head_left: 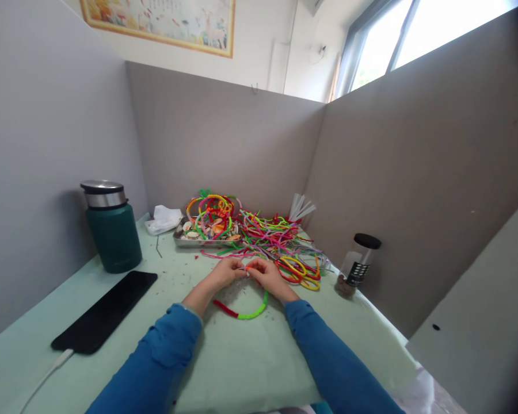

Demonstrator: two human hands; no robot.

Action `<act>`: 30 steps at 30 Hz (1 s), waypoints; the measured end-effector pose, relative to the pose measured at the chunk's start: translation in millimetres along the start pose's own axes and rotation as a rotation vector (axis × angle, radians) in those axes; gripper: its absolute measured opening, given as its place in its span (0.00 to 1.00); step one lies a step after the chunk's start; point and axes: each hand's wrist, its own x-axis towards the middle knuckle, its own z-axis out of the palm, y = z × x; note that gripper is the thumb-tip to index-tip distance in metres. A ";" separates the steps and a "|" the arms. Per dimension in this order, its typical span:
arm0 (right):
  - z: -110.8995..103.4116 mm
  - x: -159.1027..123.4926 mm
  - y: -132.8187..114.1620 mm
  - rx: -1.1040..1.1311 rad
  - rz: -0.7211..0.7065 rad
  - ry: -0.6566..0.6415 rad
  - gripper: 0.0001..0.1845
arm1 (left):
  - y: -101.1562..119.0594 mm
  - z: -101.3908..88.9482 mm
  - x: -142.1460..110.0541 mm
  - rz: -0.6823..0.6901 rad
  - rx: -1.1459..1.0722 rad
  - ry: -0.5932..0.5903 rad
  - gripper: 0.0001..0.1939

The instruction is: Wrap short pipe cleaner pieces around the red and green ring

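Close together over the middle of the table, my left hand (227, 272) and my right hand (265, 276) both pinch with their fingertips. Between them shows a small bit of orange and pale fuzzy strand, which looks like a pipe cleaner (247, 268); its exact shape is hidden by the fingers. A curved hoop wrapped in bright green and dark red fuzz (252, 315) runs down from my right hand and bends left below both hands. Its dark red end lies near my left wrist. The upper part of the hoop is covered by my hands.
Behind my hands, a metal tray (198, 244) holds shells and colourful wrapped hoops. A heap of pipe cleaners (271, 233) lies beside it, with yellow and red rings (308, 276). A green bottle (114, 236), a phone (106, 310), a tissue pack (164, 219) and a clear jar (357, 265) stand around.
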 end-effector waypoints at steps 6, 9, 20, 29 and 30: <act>0.9 0.8 2.9 -0.028 -0.018 -0.004 0.09 | -8.3 0.7 5.9 0.021 0.073 0.059 0.13; 1.5 1.9 4.7 -0.064 -0.048 0.008 0.10 | -10.2 1.6 7.2 0.035 0.086 0.079 0.12; 0.9 0.3 8.5 -0.393 -0.119 0.012 0.08 | -15.6 3.5 9.3 0.033 0.180 0.088 0.12; -2.2 -1.0 1.1 -0.721 -0.272 0.030 0.04 | -3.7 1.6 2.1 0.036 0.071 0.000 0.07; -3.0 -0.8 0.9 -0.721 -0.283 0.021 0.04 | 0.8 1.4 -0.3 0.030 0.053 -0.006 0.07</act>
